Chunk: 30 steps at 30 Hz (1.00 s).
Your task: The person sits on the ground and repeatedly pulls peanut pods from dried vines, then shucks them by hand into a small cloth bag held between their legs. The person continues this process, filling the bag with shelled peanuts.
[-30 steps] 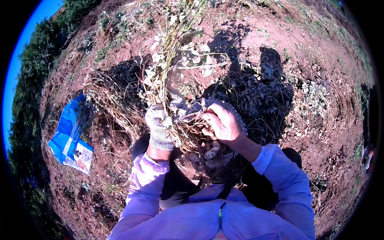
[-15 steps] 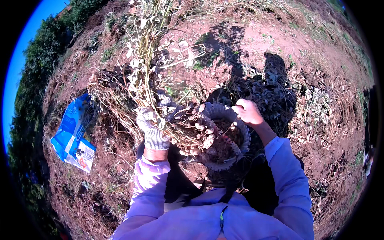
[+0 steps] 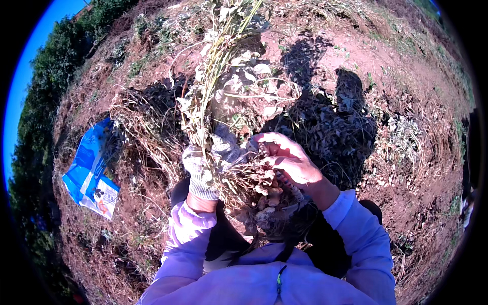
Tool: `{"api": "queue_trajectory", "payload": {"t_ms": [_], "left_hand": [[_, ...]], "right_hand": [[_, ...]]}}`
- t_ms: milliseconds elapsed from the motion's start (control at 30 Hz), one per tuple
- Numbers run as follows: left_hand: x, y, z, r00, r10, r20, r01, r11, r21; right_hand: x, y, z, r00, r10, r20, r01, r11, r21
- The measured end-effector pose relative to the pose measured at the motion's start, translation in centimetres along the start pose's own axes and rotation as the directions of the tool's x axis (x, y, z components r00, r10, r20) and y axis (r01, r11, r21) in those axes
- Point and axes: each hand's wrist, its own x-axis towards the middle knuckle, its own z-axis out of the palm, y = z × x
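A bundle of dried peanut plants (image 3: 209,96) stands upright in my left hand (image 3: 196,169), which wears a grey-white knit glove and is closed around the lower stems. The leafy tops point away from me. Roots and pale peanut pods (image 3: 269,197) hang toward my lap, right of the glove. My bare right hand (image 3: 297,165) is at the pods, its thumb and fingers curled on some of them beside the gloved fingers. Beneath, a striped handle-like piece (image 3: 290,186) of the basket shows; most of the basket is hidden by plants and hand.
A blue and white plastic bag (image 3: 92,170) lies on the ground at left. Next to it is a heap of dry plants (image 3: 147,129). More dried plants (image 3: 404,134) lie at right, beyond my shadow (image 3: 325,119). Green bushes (image 3: 56,66) line the far left.
My right hand has moved left from over the basket rim to the pods. The plant bundle and my left hand have shifted slightly right, covering the basket and the pods inside it.
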Motion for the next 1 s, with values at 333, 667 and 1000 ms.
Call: {"api": "queue_trajectory", "payload": {"t_ms": [333,667,1000], "left_hand": [[0.3,-1.6,0.4,0.999,-0.044,0.010,0.044,0.999,-0.017],[0.6,-0.7,0.1,1.000,-0.012,0.008,0.012,1.000,-0.016],[0.4,-1.1,0.3,0.999,-0.034,0.038,0.035,0.999,-0.023]], "right_hand": [[0.8,0.5,0.9,0.839,-0.532,-0.114,0.195,0.490,-0.849],[1.1,-0.2,-7.5,0.926,0.135,-0.351,-0.376,0.306,-0.874],[0.9,-1.3,-1.7,0.968,0.249,0.032,-0.177,0.765,-0.619]]}}
